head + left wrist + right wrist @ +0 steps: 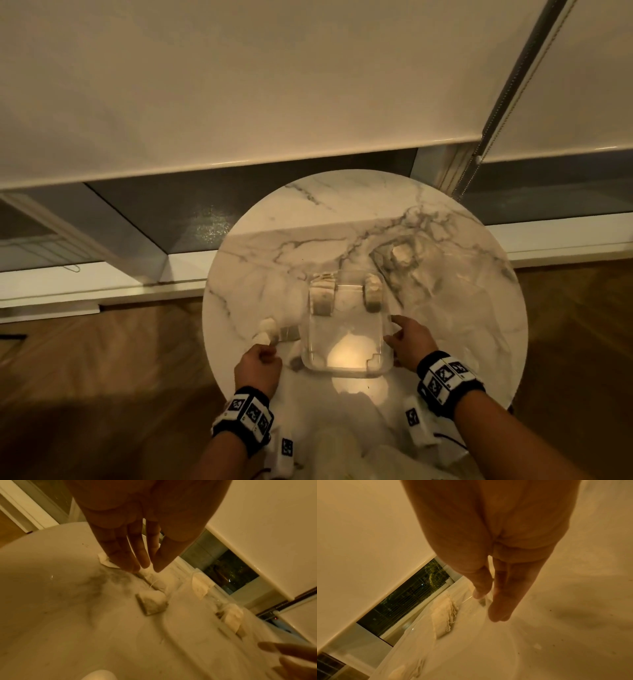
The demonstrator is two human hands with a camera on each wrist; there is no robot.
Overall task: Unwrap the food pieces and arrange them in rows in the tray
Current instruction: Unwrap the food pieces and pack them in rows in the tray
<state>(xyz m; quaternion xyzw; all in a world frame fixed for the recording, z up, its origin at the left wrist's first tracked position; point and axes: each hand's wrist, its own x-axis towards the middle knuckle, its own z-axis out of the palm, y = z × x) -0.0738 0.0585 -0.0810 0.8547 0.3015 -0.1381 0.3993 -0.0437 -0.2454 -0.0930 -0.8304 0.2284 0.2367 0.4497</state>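
1. Steadying the tray (344,368) w/ the right hand (407,344): fingers straight-ish, tips against the tray's right wall near the rim. Right wrist view shows them extended, nothing pinched. Prob. bracing so the light clear plastic won't slide while pieces go in.
2. Left hand (258,368) sits left of the tray. Head view: looks curled; left wrist view: fingers (130,561) reach down to a pale scrap/piece on the table (462,301). Can't tell whether it's pinching or just touching, blur + dim light.
3. Loose pieces (274,334): a small group on the table just left of the tray, just ahead of the left hand. Likely staged there as next in line. Wrapped or not, unclear.
4. Tray contents: left stack (322,296) and right stack (372,291) at the far end, one against each side wall, standing on edge. Looks like rows started from the far side, so the near half is open for filling w/out reaching over placed pieces.
5. Tray is centre-near on the round marble table, long axis pointing away from the person, handy for both hands.
6. Progress est.: early; most of the tray floor bare.
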